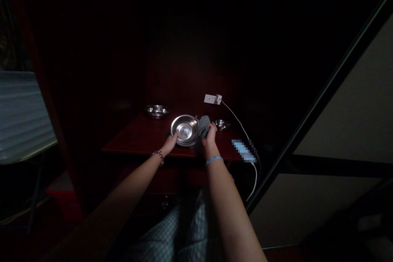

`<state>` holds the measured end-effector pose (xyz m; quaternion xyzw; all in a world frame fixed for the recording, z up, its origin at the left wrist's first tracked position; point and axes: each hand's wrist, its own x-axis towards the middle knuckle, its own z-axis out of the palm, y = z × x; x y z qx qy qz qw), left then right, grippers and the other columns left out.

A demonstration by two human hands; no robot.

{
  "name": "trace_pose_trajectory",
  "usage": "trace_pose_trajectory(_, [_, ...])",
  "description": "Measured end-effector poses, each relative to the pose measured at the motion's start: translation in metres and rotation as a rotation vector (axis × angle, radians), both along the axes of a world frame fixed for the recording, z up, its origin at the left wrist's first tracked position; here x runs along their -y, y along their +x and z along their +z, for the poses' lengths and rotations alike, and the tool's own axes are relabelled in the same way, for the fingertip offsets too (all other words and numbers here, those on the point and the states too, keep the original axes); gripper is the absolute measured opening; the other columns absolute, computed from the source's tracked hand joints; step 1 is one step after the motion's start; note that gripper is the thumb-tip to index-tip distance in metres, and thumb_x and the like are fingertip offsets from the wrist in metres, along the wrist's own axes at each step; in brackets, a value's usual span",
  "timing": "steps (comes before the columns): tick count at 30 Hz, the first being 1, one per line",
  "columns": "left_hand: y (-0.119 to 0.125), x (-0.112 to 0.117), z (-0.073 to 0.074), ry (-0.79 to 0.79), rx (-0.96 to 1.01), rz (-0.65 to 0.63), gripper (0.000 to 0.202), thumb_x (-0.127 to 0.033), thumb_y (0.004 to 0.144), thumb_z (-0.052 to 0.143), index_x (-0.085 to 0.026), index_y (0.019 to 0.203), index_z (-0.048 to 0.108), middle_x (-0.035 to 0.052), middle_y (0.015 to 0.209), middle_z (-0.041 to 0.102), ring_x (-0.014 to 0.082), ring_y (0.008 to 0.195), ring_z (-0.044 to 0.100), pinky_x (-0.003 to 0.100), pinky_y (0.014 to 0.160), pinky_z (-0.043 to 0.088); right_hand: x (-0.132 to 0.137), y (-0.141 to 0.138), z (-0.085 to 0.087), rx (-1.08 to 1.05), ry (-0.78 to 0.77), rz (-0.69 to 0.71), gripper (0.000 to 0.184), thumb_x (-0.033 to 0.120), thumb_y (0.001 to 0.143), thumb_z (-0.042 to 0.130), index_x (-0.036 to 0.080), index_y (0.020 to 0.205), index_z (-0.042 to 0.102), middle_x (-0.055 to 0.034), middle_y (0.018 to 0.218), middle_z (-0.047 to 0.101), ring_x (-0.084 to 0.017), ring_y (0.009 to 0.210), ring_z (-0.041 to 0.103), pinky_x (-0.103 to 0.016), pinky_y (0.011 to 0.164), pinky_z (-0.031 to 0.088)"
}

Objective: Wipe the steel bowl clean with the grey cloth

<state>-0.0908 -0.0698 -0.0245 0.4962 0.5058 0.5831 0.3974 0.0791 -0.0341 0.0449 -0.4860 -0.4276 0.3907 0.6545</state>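
Looking down from the head camera onto a dark red table (135, 141) in a dim room. Gripping the near left rim of a steel bowl (184, 129) with the left hand (172, 141), fingers curled over the edge, bowl sitting near the table's middle and tipped slightly toward the camera. Pressing a grey cloth (203, 125) against the bowl's right rim with the right hand (210, 137), fingers closed on the fabric. Resting further back to the left, a second steel bowl (157, 111); lying just right of the cloth, a small steel dish (221, 124). Trailing from a white wall plug (213, 99), a white cable (238, 123) running down past a blurred phone (244, 150) at the table's right edge.
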Motion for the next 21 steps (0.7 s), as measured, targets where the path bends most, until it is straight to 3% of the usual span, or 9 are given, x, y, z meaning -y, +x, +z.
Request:
trace_pose_trajectory(4, [0.001,0.003,0.002,0.01,0.008,-0.014,0.055,-0.041,0.099,0.041,-0.007,0.14,0.053,0.016,0.141,0.06,0.0232,0.137,0.052,0.033,0.117,0.034,-0.006,0.001,-0.003,-0.446,0.043,0.061,0.051,0.021,0.075,0.05,0.021,0.125,0.054,0.0023,0.09,0.068,-0.011,0.075,0.066,-0.023,0.072,0.056])
trace_pose_trajectory(8, [0.001,0.003,0.002,0.009,0.014,-0.012,0.054,-0.043,0.099,0.042,-0.01,0.14,0.055,0.014,0.139,0.062,0.0233,0.137,0.052,0.033,0.117,0.036,-0.004,0.001,-0.005,-0.414,0.179,0.081,0.044,0.024,0.074,0.054,0.017,0.116,0.065,-0.0034,0.104,0.073,-0.014,0.089,0.067,-0.027,0.082,0.055])
trace_pose_trajectory(12, [0.001,0.002,0.001,-0.019,-0.008,-0.009,0.055,-0.045,0.099,0.042,-0.01,0.139,0.056,0.0142,0.139,0.062,0.0243,0.138,0.052,0.034,0.117,0.035,0.005,0.001,0.0,-0.204,0.267,0.045,0.045,0.025,0.075,0.054,0.015,0.117,0.07,-0.0062,0.114,0.073,-0.017,0.101,0.067,-0.031,0.094,0.052])
trace_pose_trajectory(17, [0.001,0.003,0.003,-0.006,-0.016,-0.025,0.055,-0.046,0.099,0.041,-0.01,0.137,0.058,0.0144,0.136,0.064,0.0259,0.137,0.052,0.035,0.119,0.034,0.021,0.001,0.008,0.394,0.241,-0.103,0.048,0.03,0.083,0.045,0.02,0.122,0.071,-0.0084,0.121,0.071,-0.022,0.117,0.059,-0.039,0.109,0.041])
trace_pose_trajectory(21, [0.001,0.001,0.002,-0.01,-0.019,-0.043,0.059,-0.051,0.097,0.04,-0.011,0.135,0.059,0.014,0.134,0.066,0.0273,0.136,0.053,0.035,0.118,0.034,0.026,-0.001,0.004,0.733,0.204,-0.159,0.051,0.029,0.088,0.038,0.021,0.131,0.066,-0.0117,0.118,0.067,-0.024,0.116,0.056,-0.039,0.109,0.04])
